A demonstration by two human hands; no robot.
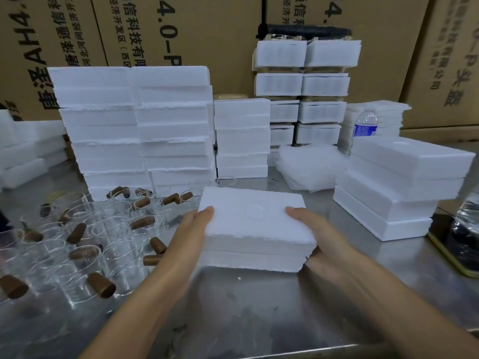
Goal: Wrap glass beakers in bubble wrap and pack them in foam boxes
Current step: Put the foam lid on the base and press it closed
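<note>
1. As both hands clamp it from either side, a closed white foam box [252,229] sits at the centre of a stainless-steel table [259,312], the seam between lid and base ragged. Whether it rests on the metal or is raised just off it cannot be told.
2. The left hand [191,229] grasps the box's left end, thumb laid along the lid's edge, the other fingers hidden beneath.
3. The right hand [318,242] grasps the right end the same way, thumb on top and fingers curled under the near corner.
4. Clear glass beakers [85,255] crowd the table to the left of the box, just beside the left forearm, with brown tapered stoppers [101,285] lying on and among them.
5. Behind the beakers rise two tall stacks of foam boxes [129,125]. A shorter stack [399,182] stands to the right of the held box, apart from it.
6. Between those stacks lies a pile of translucent white wrapping sheets [308,167], well behind the held box.
7. Further back, banded foam packs [303,86] are stacked two across, with a water bottle [365,125] to their right.
8. Printed cardboard cartons [207,29] wall off the rear.
</note>
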